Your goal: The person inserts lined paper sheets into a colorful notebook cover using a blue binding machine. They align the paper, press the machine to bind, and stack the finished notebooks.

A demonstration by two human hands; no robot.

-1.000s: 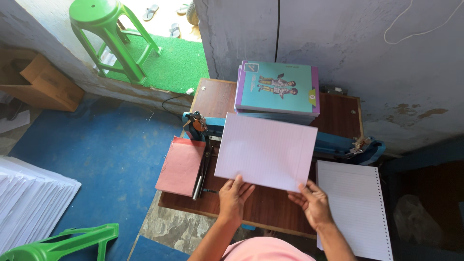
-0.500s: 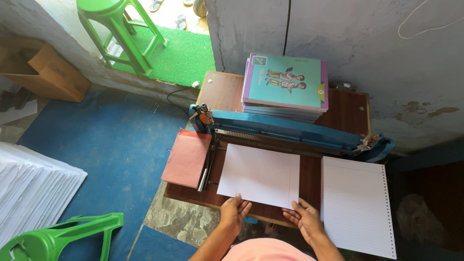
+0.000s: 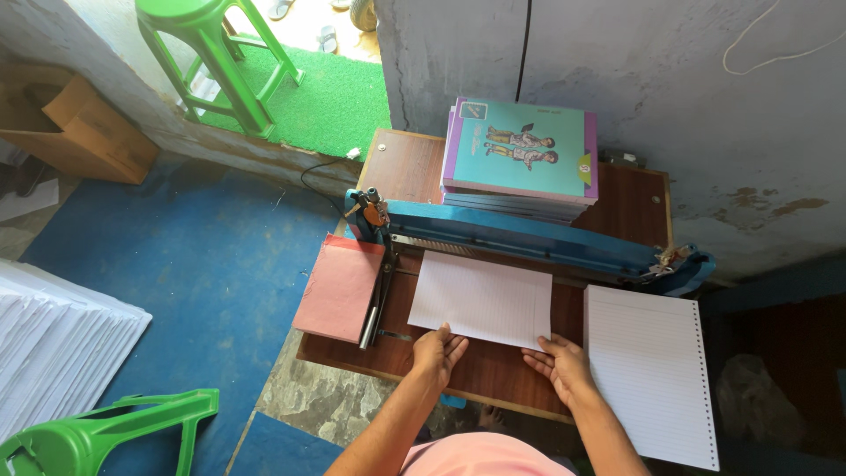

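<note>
Behind hands [image 3: 498, 361], teal book stack [image 3: 520, 157] (purple-edged)

Two bare forearms, no sleeves on them, pink garment at the chest (only its top edge shows)

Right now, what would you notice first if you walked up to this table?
First the two hands, left hand and right hand, resting flat on the near edge of a white lined sheet at the middle of the brown table. Just behind it runs a long blue machine, with a stack of teal books against the wall. A bright green stool stands at the upper left.
</note>
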